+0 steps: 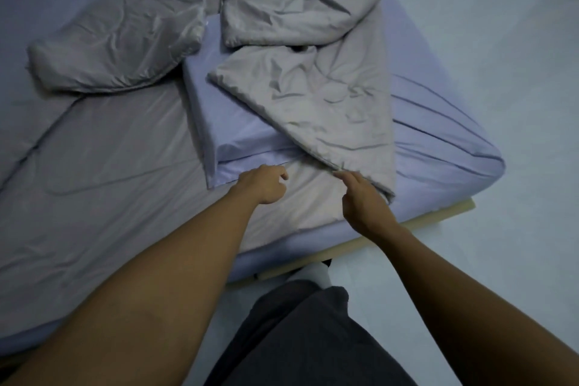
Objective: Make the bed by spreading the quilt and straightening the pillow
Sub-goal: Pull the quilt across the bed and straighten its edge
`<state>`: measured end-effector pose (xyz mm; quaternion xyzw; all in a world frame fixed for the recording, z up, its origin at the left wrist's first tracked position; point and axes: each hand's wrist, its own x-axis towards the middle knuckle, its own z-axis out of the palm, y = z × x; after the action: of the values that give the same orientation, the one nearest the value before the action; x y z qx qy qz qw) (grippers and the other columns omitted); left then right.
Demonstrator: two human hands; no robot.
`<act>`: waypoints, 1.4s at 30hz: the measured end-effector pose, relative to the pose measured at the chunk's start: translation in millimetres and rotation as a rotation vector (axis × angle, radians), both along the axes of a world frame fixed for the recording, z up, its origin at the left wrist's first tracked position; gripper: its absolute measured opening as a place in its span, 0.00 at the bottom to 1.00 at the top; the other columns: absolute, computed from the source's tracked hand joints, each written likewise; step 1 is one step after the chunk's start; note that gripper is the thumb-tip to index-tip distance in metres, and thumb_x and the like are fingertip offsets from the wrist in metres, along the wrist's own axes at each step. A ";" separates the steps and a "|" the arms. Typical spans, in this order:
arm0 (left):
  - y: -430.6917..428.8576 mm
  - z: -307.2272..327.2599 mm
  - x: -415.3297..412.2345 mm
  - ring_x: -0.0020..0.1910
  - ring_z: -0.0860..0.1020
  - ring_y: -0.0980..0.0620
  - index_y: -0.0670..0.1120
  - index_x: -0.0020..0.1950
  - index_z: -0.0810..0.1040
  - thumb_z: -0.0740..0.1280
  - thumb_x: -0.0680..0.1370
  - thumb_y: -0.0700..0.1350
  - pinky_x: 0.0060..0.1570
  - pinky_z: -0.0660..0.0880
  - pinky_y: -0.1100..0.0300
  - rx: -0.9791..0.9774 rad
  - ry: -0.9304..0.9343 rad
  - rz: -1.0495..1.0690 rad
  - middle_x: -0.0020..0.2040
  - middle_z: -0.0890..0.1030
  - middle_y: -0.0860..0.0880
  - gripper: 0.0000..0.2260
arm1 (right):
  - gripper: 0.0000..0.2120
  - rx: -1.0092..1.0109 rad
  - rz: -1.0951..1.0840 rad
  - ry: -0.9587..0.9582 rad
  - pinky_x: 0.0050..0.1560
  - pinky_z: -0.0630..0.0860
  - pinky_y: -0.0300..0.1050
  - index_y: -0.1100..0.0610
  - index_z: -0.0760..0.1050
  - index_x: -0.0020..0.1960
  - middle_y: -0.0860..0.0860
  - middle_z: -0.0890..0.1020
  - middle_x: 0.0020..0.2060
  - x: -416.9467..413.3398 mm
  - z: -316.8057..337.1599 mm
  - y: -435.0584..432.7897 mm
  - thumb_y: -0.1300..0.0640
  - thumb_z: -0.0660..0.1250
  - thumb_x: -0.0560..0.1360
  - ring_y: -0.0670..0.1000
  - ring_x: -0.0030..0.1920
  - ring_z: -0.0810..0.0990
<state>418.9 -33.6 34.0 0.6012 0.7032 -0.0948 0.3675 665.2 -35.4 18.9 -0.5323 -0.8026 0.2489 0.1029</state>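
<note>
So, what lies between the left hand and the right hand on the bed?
Only a flat stretch of the grey quilt lies between the left hand and the right hand; nothing rests on it. The head view shows this.

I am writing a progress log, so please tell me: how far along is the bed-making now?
Done: little; part of the quilt lies flat near the person. In hand: the right hand is at the edge of a flap folded over the pillow; a grip is unclear. The left hand hovers nearby, loosely curled. Left: spread the bunched quilt, straighten the skewed pillow.
</note>
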 end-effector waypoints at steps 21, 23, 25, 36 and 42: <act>202.9 -3.0 255.6 0.62 0.77 0.46 0.57 0.66 0.74 0.61 0.77 0.53 0.63 0.73 0.52 0.039 0.002 0.444 0.66 0.77 0.49 0.17 | 0.22 -0.150 0.154 0.018 0.63 0.73 0.47 0.53 0.67 0.74 0.51 0.71 0.72 274.2 -2.3 266.0 0.64 0.57 0.80 0.52 0.67 0.74; 202.7 -0.9 285.6 0.62 0.77 0.46 0.56 0.65 0.75 0.62 0.78 0.53 0.63 0.73 0.51 0.032 -0.019 0.520 0.66 0.77 0.49 0.16 | 0.22 -0.162 0.216 0.036 0.63 0.71 0.43 0.53 0.67 0.73 0.51 0.72 0.71 298.6 2.9 284.4 0.64 0.58 0.80 0.52 0.67 0.74; 199.5 -0.8 308.8 0.61 0.77 0.46 0.56 0.64 0.75 0.62 0.79 0.53 0.62 0.74 0.52 0.042 -0.037 0.591 0.64 0.78 0.50 0.14 | 0.22 -0.173 0.280 0.030 0.64 0.72 0.43 0.53 0.67 0.73 0.51 0.72 0.71 318.1 5.4 301.9 0.64 0.58 0.80 0.52 0.67 0.74; 167.8 -8.0 299.5 0.60 0.78 0.45 0.58 0.61 0.76 0.62 0.77 0.53 0.61 0.75 0.52 0.077 -0.048 0.957 0.64 0.78 0.48 0.13 | 0.23 -0.222 0.442 0.061 0.68 0.67 0.41 0.56 0.69 0.72 0.54 0.74 0.70 267.6 -2.4 360.5 0.66 0.58 0.79 0.54 0.69 0.73; 157.9 -13.6 276.4 0.58 0.78 0.46 0.58 0.62 0.76 0.63 0.74 0.54 0.61 0.76 0.51 0.116 -0.138 1.118 0.61 0.79 0.50 0.16 | 0.22 -0.213 0.553 0.077 0.69 0.69 0.42 0.56 0.71 0.71 0.55 0.75 0.69 205.3 -2.0 369.9 0.66 0.58 0.78 0.54 0.69 0.74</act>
<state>695.3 124.3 20.4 0.1612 0.8931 0.1926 0.3731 870.5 334.5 16.9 -0.2915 -0.8820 0.3702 0.0053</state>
